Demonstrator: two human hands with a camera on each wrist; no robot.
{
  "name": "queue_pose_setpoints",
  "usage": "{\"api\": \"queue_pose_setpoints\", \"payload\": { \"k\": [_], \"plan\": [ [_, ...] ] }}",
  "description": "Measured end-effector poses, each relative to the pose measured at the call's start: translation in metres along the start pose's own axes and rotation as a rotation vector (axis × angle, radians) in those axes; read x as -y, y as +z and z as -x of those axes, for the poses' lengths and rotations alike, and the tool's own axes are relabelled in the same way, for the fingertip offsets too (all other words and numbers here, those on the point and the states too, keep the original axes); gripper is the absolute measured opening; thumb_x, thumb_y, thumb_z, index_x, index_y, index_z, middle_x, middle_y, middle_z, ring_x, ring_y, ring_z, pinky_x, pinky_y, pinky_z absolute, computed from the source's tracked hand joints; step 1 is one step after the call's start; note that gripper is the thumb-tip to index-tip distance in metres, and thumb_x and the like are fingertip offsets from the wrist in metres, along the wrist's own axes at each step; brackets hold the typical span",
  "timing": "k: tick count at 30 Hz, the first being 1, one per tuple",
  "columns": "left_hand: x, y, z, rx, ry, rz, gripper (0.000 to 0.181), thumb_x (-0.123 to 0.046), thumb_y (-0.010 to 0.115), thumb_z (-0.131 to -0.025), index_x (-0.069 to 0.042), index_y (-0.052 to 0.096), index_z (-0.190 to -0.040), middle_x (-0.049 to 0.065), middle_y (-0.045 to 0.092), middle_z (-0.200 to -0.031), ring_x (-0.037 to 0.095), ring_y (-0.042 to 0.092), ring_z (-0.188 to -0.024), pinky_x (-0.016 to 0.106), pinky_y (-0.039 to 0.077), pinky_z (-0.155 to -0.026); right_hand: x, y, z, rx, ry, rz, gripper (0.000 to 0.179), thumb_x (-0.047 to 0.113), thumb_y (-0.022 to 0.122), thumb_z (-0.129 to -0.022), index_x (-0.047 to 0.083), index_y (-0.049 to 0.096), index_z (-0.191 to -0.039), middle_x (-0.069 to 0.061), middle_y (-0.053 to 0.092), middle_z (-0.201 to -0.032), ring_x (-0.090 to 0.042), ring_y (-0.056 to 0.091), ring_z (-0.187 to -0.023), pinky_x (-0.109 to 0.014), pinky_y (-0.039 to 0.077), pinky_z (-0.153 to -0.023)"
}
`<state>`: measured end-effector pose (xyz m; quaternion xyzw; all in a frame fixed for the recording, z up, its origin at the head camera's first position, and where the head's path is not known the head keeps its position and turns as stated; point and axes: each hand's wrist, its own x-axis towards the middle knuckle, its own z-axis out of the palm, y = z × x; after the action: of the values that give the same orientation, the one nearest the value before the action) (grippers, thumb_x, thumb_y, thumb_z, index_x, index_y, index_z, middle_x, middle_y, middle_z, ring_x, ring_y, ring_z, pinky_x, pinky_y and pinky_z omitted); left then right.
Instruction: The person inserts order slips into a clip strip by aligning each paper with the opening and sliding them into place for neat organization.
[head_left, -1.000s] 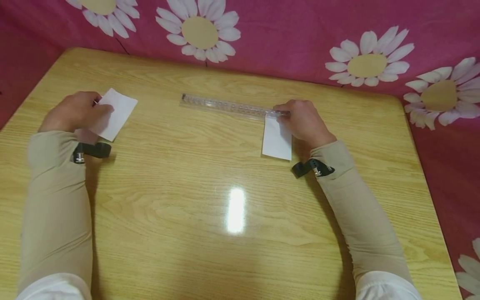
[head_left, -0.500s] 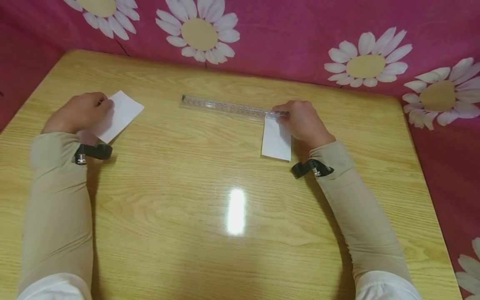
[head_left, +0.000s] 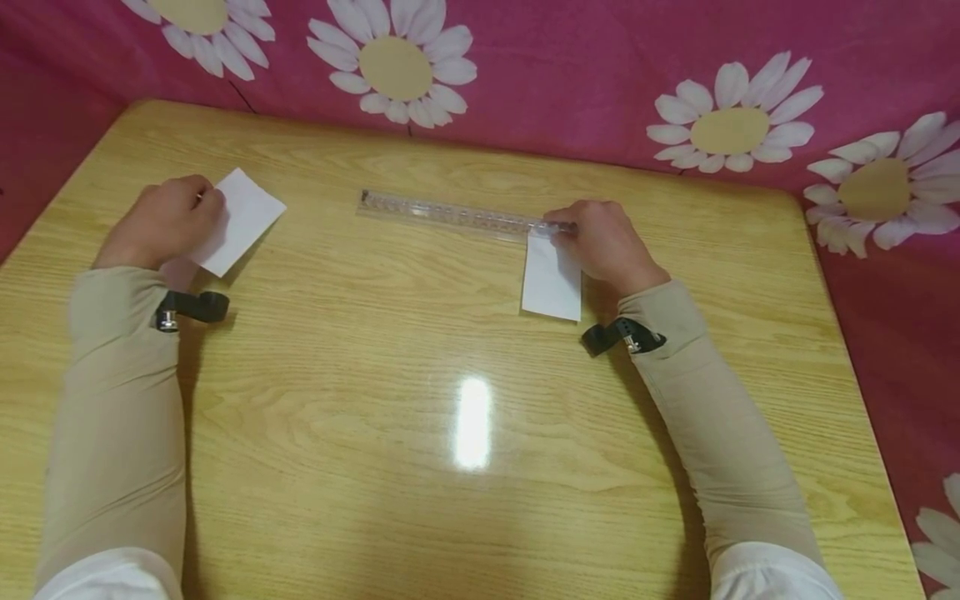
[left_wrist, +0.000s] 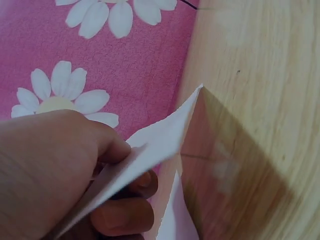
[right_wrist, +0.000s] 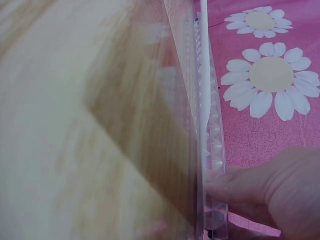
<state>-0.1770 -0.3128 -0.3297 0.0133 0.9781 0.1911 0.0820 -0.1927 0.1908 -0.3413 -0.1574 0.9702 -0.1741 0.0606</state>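
Note:
My left hand (head_left: 167, 221), at the far left of the table, pinches a small white sheet of paper (head_left: 243, 217) between thumb and fingers. In the left wrist view the paper (left_wrist: 162, 135) stands tilted above the table, with the thumb on its near face. A second pale paper piece (left_wrist: 177, 212) shows below it. My right hand (head_left: 609, 242) grips the right end of a long clear plastic strip (head_left: 450, 212) with a row of rounded bumps. Another white paper (head_left: 552, 279) hangs beneath that hand. From the right wrist, the thumb presses this paper edge (right_wrist: 204, 75) against the strip.
The wood-grain table (head_left: 337, 400) has a bright light reflection near its middle. Behind and beside it hangs a pink cloth (head_left: 555, 67) with large white daisies. Black wrist straps (head_left: 195, 307) project from both sleeves.
My left hand has shifted slightly to the right, and its paper has turned and risen a little. The right hand, the clear strip and the right paper look almost still.

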Motion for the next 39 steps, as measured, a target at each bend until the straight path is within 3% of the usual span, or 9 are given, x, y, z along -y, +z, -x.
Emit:
{"api": "queue_pose_setpoints", "payload": {
  "k": [6,10,16,26,39],
  "plan": [
    [-0.004,0.004,-0.002,-0.001,-0.001,0.006,0.055,-0.033,0.025,-0.107,0.011,0.053,-0.125,0.036,0.058,-0.109,0.046,0.053,-0.096,0.051,0.041,-0.080,0.000,0.001,-0.001,-0.001,0.000,-0.001,0.035,0.008,0.065,-0.100,0.009,0.069,-0.135,-0.020,0.071,-0.130,-0.035,0.068,-0.113,-0.048,0.054,-0.098],
    [-0.006,0.006,-0.004,-0.025,0.011,0.007,0.053,-0.034,0.026,-0.107,0.008,0.056,-0.121,0.033,0.060,-0.103,0.044,0.053,-0.093,0.045,0.038,-0.075,-0.002,0.001,0.000,0.001,0.003,-0.005,0.035,0.008,0.065,-0.100,0.008,0.068,-0.135,-0.020,0.071,-0.131,-0.035,0.068,-0.114,-0.048,0.055,-0.098],
    [-0.009,0.010,-0.006,-0.053,0.017,0.027,0.054,-0.036,0.026,-0.107,0.007,0.056,-0.124,0.034,0.060,-0.107,0.045,0.053,-0.096,0.049,0.038,-0.081,-0.001,0.001,0.000,0.010,0.012,-0.004,0.036,0.008,0.064,-0.100,0.009,0.068,-0.136,-0.019,0.070,-0.133,-0.035,0.068,-0.117,-0.049,0.054,-0.101],
    [-0.021,0.019,-0.009,-0.129,0.025,0.101,0.050,-0.037,0.031,-0.106,0.003,0.058,-0.116,0.031,0.060,-0.103,0.043,0.054,-0.095,0.048,0.038,-0.081,0.000,0.000,0.000,0.013,0.016,-0.005,0.036,0.008,0.063,-0.101,0.009,0.068,-0.136,-0.020,0.070,-0.133,-0.035,0.068,-0.116,-0.049,0.054,-0.100],
    [-0.029,0.024,-0.011,-0.100,0.016,0.111,0.053,-0.038,0.030,-0.108,0.006,0.055,-0.126,0.033,0.059,-0.111,0.045,0.053,-0.101,0.058,0.040,-0.091,-0.001,0.001,-0.001,0.016,0.017,0.000,0.036,0.010,0.064,-0.101,0.009,0.067,-0.137,-0.019,0.070,-0.133,-0.034,0.068,-0.113,-0.048,0.054,-0.098]
  ]
}}
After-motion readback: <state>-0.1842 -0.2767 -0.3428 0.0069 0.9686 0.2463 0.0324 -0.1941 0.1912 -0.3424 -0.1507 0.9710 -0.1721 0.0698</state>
